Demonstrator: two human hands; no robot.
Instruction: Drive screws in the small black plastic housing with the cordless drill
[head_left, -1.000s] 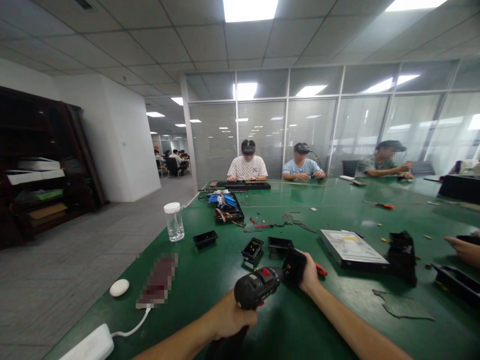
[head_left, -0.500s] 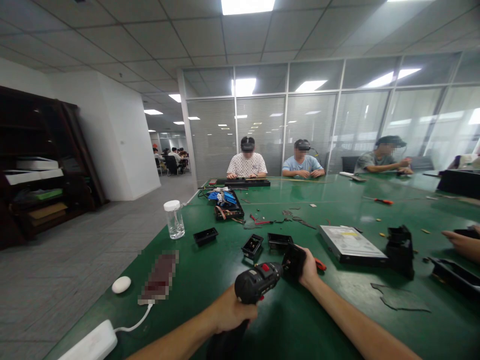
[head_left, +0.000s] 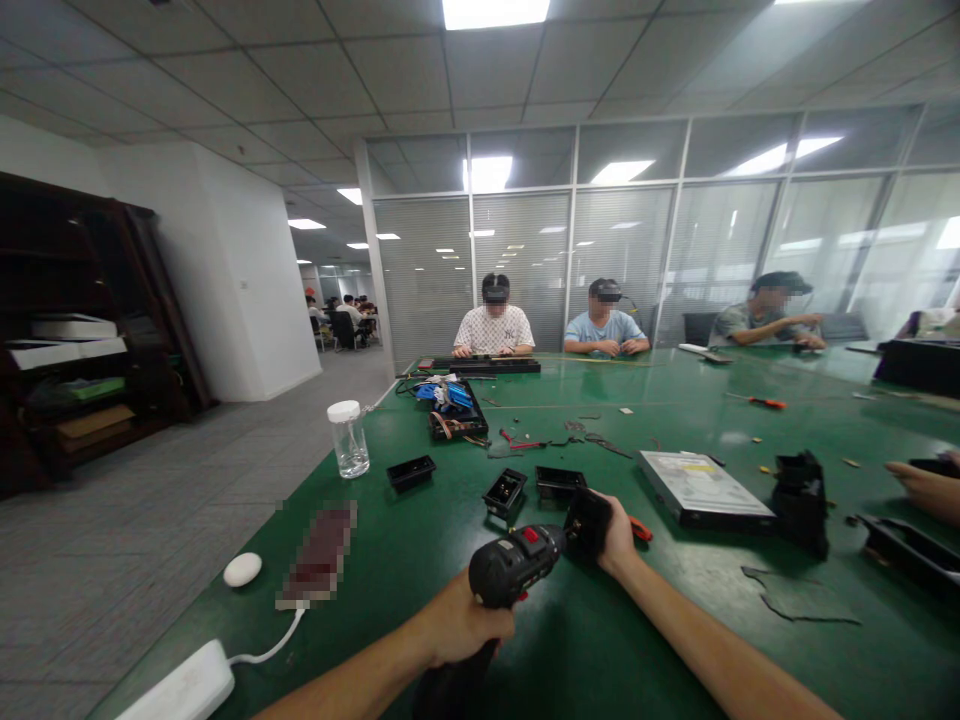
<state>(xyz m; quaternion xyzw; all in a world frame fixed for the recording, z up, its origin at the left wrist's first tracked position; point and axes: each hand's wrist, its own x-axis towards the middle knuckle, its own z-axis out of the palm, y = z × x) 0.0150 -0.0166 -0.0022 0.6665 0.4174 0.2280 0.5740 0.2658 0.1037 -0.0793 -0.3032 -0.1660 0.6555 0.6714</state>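
Observation:
My left hand (head_left: 461, 625) is wrapped round the grip of a black cordless drill (head_left: 514, 566) with a red switch, its nose pointing away from me. My right hand (head_left: 619, 538) is closed on a small black plastic part (head_left: 588, 522) held up against the drill's tip, just above the green table (head_left: 420, 560). An orange-handled tool (head_left: 640, 529) lies right beside my right hand.
Small black housings (head_left: 411, 472) (head_left: 504, 491) (head_left: 559, 484) lie ahead, with a clear jar (head_left: 349, 440) to the left. A disc drive (head_left: 703, 487) and a black block (head_left: 801, 500) sit to the right. Another person's hand (head_left: 926, 488) rests at the right edge. Three people sit at the far side.
The view has tilted up slightly between one second ago and now. Both hands hold the drill and the black part in the same pose.

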